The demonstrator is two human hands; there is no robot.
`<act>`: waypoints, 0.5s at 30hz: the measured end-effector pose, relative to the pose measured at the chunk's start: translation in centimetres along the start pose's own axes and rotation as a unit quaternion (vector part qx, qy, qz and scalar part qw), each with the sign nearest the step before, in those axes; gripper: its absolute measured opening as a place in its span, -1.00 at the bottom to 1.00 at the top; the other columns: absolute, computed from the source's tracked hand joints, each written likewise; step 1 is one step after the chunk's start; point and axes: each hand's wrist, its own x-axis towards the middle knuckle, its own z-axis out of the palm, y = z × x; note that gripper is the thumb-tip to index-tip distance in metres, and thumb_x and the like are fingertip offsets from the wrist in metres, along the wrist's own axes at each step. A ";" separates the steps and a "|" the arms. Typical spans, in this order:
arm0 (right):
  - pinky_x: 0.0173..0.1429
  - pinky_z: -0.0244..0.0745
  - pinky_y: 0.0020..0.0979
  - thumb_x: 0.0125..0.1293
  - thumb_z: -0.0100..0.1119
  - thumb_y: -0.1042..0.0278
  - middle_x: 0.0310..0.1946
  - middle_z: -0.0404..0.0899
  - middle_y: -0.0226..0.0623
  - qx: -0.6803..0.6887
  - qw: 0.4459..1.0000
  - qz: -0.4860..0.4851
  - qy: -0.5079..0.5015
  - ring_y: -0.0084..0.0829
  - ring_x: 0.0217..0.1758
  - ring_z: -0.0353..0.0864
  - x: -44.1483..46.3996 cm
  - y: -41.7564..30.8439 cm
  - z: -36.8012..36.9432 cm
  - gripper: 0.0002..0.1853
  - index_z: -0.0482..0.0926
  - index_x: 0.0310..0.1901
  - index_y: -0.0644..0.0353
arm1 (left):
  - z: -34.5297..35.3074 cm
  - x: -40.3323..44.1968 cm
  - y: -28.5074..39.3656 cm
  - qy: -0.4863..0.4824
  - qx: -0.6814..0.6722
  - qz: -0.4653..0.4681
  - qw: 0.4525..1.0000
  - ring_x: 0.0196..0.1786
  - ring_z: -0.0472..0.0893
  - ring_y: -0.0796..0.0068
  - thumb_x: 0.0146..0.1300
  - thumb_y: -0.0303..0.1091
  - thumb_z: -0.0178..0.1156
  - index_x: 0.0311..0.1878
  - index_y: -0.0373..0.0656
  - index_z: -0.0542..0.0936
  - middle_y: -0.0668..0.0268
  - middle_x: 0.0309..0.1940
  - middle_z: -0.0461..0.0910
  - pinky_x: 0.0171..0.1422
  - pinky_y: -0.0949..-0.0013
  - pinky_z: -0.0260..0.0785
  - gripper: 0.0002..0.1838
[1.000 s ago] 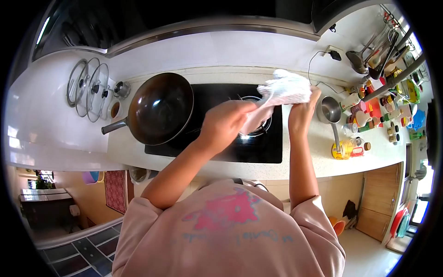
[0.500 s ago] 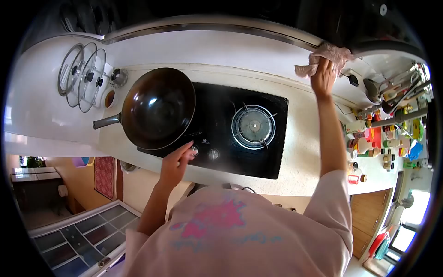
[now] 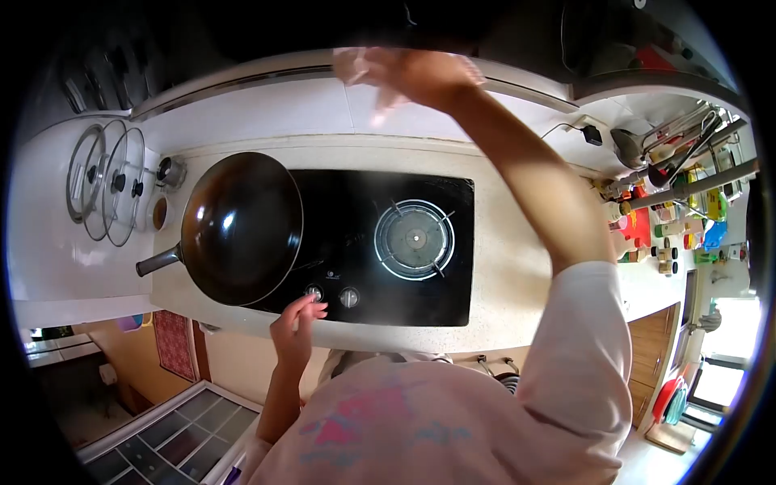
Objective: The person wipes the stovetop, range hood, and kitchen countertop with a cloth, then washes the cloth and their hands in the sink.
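Observation:
My right hand [image 3: 428, 77] is smeared by motion and has a pale pink cloth [image 3: 354, 66] in it. The hand presses the cloth along the front edge of the range hood [image 3: 267, 73], above the stove. My left hand [image 3: 296, 325] hangs low at the front of the black gas stove [image 3: 339, 218], fingers loosely bent and apart, its fingertips just by the left knob [image 3: 314, 292]. Whether they touch the knob I cannot tell. A dark wok [image 3: 242, 230] sits over the left burner; the right burner [image 3: 415, 239] is bare, with no flame visible.
Glass pot lids [image 3: 121, 186] lean at the left wall beside a small cup [image 3: 160, 212]. On the right, ladles [image 3: 630, 149] hang near a plug [image 3: 592, 135], above several seasoning bottles [image 3: 667, 255]. A paned door [image 3: 174, 440] stands at lower left.
My right hand has swept the cloth leftward along the hood's edge, from the right corner to above the stove's middle. My left hand stays near the knobs. The view has shifted a little.

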 end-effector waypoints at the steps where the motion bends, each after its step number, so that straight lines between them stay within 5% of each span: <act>1: 0.23 0.57 -0.11 0.58 -0.38 -0.27 0.20 0.62 -0.24 -0.095 0.987 -0.117 0.058 -0.21 0.09 0.71 2.2 3.0 3.1 -0.43 0.23 0.50 -0.34 | 1.0 0.9 1.3 -0.039 0.019 0.037 0.998 -0.23 0.73 0.39 0.52 -0.45 0.04 0.12 -0.33 0.59 0.07 -0.21 0.74 -0.05 0.36 0.60 -0.75; 4: 0.20 0.61 -0.22 0.61 -0.25 -0.11 0.39 0.46 -0.31 -0.055 0.968 -0.227 0.090 -0.26 0.10 0.72 -0.1 7.7 3.1 -0.40 0.09 0.58 -0.14 | 3.0 2.5 3.5 -0.101 0.036 0.162 0.981 -0.24 0.74 0.38 0.52 -0.51 0.01 0.10 -0.36 0.60 0.04 -0.22 0.74 -0.07 0.37 0.60 -0.76; 7: -0.04 0.73 -0.32 0.38 0.11 0.39 0.50 0.29 -0.38 -0.169 0.984 -0.058 0.009 -0.29 -0.06 0.77 -8.5 10.6 -2.4 -0.20 0.04 0.59 -0.29 | 3.9 1.9 3.7 -0.110 0.006 0.129 0.986 -0.23 0.74 0.38 0.52 -0.49 0.02 0.10 -0.34 0.61 0.06 -0.22 0.75 -0.06 0.37 0.59 -0.76; 8: -0.13 0.77 -0.36 0.30 0.23 0.55 0.54 0.24 -0.40 -0.265 0.961 -0.077 0.030 -0.30 -0.12 0.79 -10.0 12.5 -2.9 -0.08 0.03 0.59 -0.33 | 3.8 1.4 3.4 -0.111 0.004 0.110 0.988 -0.22 0.74 0.38 0.52 -0.47 0.03 0.11 -0.32 0.61 0.07 -0.21 0.75 -0.05 0.38 0.58 -0.75; 10: 0.01 0.75 -0.31 0.24 0.27 0.59 0.46 0.37 -0.37 -0.356 0.896 -0.193 0.182 -0.22 0.04 0.75 -10.7 17.0 -2.0 -0.04 0.05 0.58 -0.34 | 3.4 0.4 2.5 -0.096 0.001 0.065 0.993 -0.23 0.74 0.38 0.52 -0.46 0.03 0.11 -0.30 0.61 0.08 -0.21 0.75 -0.06 0.38 0.58 -0.76; 12: 0.05 0.74 -0.25 0.23 0.36 0.52 0.50 0.31 -0.38 -0.369 0.899 -0.172 0.159 -0.14 0.16 0.69 -10.4 16.0 -2.0 -0.03 0.06 0.57 -0.37 | 2.8 -0.6 1.3 -0.065 -0.005 0.021 0.998 -0.26 0.73 0.39 0.53 -0.46 0.01 0.09 -0.32 0.60 0.07 -0.22 0.75 -0.09 0.37 0.60 -0.76; 15: 0.21 0.66 -0.20 0.30 0.32 0.40 0.51 0.30 -0.35 -0.287 0.954 -0.075 -0.041 -0.13 0.30 0.59 -8.5 11.0 -3.7 -0.08 0.04 0.58 -0.35 | 1.2 -1.8 0.3 0.003 -0.029 -0.028 0.999 -0.27 0.72 0.43 0.53 -0.44 0.03 0.11 -0.30 0.59 0.12 -0.22 0.75 -0.09 0.37 0.59 -0.76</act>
